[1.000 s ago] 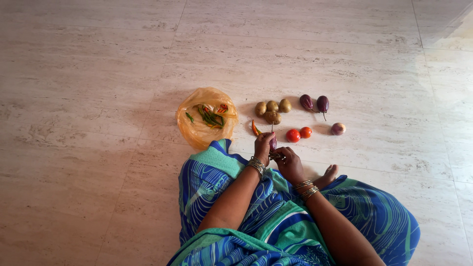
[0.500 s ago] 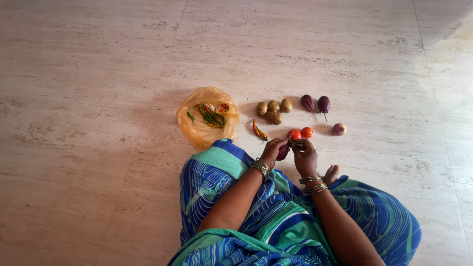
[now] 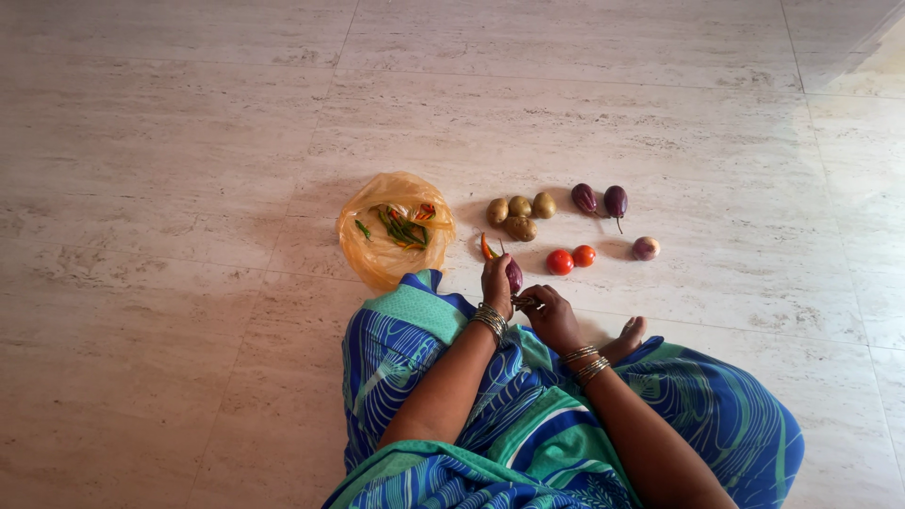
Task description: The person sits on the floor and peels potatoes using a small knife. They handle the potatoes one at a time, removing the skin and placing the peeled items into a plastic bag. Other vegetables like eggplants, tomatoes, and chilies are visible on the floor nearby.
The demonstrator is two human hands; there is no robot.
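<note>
Holding small purple eggplant upright, your left hand clamped on it; right hand fingers pinched at its base.

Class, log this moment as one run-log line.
left hand: holds small purple eggplant | right hand: at its stem end | nearby: tomatoes, potatoes, chilli bag

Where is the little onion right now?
In the head view, the onion lies on the floor at far right of the vegetables, just right of two tomatoes, below the eggplants.

Garment: blue-and-green patterned draped cloth
Wrists: stacked metal bangles
Foot: bare
</note>
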